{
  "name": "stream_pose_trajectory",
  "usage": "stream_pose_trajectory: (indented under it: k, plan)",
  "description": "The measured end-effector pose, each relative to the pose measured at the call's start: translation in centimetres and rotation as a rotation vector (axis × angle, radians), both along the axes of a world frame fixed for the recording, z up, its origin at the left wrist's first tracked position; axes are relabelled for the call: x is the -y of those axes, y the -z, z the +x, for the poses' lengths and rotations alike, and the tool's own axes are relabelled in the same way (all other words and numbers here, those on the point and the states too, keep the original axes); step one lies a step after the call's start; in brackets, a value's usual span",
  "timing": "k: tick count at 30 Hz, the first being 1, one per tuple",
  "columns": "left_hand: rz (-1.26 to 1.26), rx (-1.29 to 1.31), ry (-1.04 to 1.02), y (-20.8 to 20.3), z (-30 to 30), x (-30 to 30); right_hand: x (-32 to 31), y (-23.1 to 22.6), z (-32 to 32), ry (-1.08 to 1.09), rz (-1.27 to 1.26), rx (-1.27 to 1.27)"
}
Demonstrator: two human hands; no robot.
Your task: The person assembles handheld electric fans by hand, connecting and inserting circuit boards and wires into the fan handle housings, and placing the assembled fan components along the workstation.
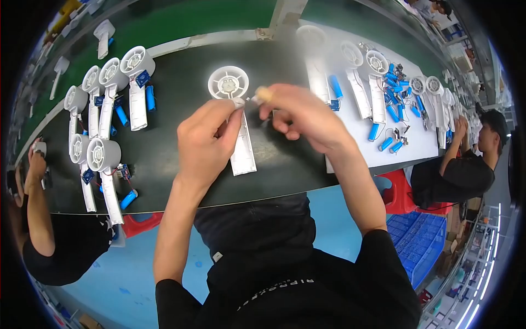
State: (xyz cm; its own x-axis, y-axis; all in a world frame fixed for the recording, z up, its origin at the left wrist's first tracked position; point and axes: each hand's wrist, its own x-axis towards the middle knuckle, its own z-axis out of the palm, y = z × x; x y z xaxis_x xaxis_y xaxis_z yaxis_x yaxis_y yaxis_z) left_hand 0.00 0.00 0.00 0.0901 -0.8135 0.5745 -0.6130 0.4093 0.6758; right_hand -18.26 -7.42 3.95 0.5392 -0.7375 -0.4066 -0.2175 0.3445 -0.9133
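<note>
A white handheld fan shell (243, 151) lies on the dark bench in front of me, its round ring at the far end and its open handle toward me. My left hand (207, 137) is over the shell just below the ring, thumb and forefinger pinched on a small white piece (239, 102). My right hand (307, 115) is just right of it, slightly blurred. Its forefinger and thumb come together at a pale yellowish tip (266, 94), with a tiny whitish bit beside it; what they grip is too small to name. The other right fingers are curled.
More fan shells (104, 154) with blue batteries and circuit boards stand in a group at left. A white sheet (350, 140) on the right carries shells and many loose blue batteries (392, 113). Co-workers sit at both sides. A blue crate (413, 247) is on the floor.
</note>
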Motion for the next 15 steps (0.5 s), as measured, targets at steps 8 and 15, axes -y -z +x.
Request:
stream_pose_trajectory:
  k: [8,15]
  plan:
    - [-0.043,-0.003,-0.036,0.2,-0.6,0.1,-0.5,0.0,-1.2,0.063,-0.629,-0.075]
    - [-0.015,-0.044,0.006,0.1,-0.6,-0.1,-0.2,0.3,1.0,-0.019,-0.519,-0.109]
